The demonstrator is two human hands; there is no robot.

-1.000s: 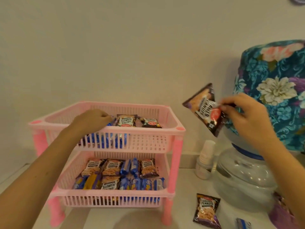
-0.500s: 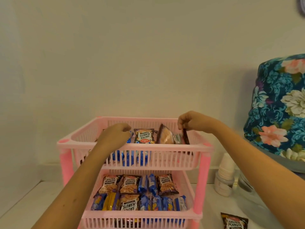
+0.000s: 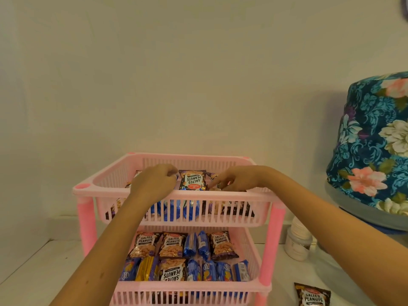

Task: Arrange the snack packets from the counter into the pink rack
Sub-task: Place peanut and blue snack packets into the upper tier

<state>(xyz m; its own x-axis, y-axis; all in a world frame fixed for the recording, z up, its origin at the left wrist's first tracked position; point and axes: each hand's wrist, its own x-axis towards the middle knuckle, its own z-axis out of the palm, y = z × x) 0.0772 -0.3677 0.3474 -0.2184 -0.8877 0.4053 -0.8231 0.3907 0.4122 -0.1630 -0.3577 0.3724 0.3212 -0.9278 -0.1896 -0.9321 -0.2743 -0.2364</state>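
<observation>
Our right fingers (image 3: 217,181) now press the peanut packet flat in the pink rack (image 3: 185,196), centre frame; left hand (image 3: 154,182) curls over blue packets; one packet (image 3: 312,295) waits lower right.

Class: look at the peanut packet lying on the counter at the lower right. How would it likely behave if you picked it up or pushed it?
The peanut packet is a small, flat, glossy pouch, so it is probably light and may slide easily on the smooth counter. It lies flat, so it looks unlikely to roll or tip. Its thin film would likely flex and crinkle when pinched.
</observation>
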